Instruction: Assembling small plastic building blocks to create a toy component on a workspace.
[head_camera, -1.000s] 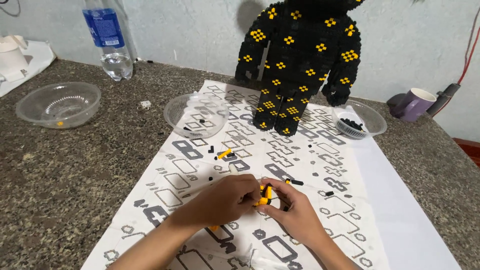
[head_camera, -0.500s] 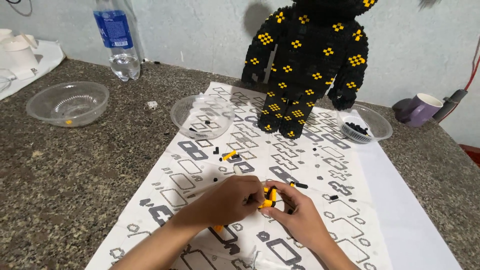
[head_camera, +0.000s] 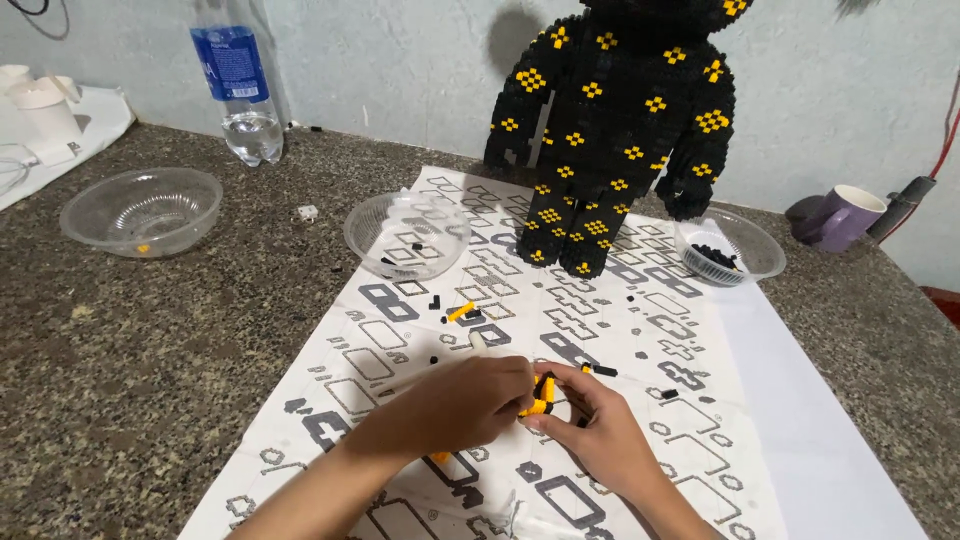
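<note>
Left hand: the left hand (head_camera: 455, 405) is curled nearly closed, fingertips pinched on the block cluster (head_camera: 541, 393), apparently to steady it.
Right hand: the right hand (head_camera: 600, 440) is cupped from the other side, thumb and fingers closed on the same cluster, so both hands bear on it together.
Block cluster: small, yellow and black, held between the two hands just above the sheet (head_camera: 780, 440), at its near middle.
Sheet: a white printed plan spread flat on the counter (head_camera: 150, 360), serving as the work surface; loose bits lie scattered on it, a yellow piece (head_camera: 460, 312) among them.
Middle bowl: a clear bowl (head_camera: 408, 233) on the sheet's far edge, a few dark bits inside, within reach.
Right bowl: a clear bowl (head_camera: 730, 248) holding black pieces, beside the figure.
Figure: a tall black block figure (head_camera: 620, 130) with yellow spots, upright at the sheet's far end.
Far items: a third bowl (head_camera: 141, 211) and a bottle (head_camera: 240, 85) at far left, a purple mug (head_camera: 845, 217) at far right.
</note>
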